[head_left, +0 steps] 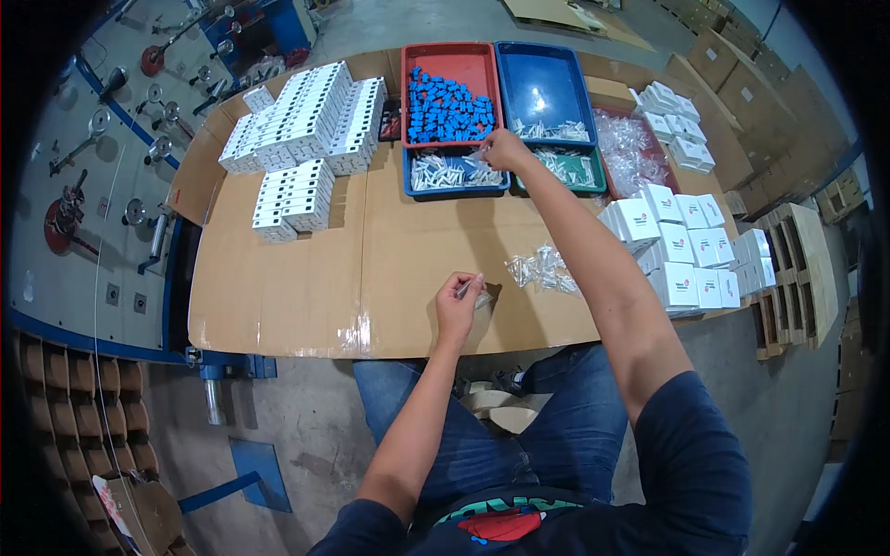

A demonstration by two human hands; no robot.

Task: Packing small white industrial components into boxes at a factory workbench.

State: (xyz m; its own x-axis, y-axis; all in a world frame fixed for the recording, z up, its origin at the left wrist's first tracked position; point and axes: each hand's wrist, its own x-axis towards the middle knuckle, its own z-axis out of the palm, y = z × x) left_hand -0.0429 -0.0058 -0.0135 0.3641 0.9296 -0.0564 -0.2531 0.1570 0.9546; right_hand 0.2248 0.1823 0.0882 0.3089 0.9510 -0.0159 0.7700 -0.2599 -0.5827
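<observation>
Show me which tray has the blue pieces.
The red tray, directly left of the big blue tray. Blue pieces cover much of its bottom; the big blue tray and green tray hold whitish pieces instead.

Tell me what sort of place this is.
Probably a factory or warehouse workspace: a shallow blue plastic tray of small white pieces, stacked white rectangular boxes and a slatted wooden pallet suggest it.
</observation>
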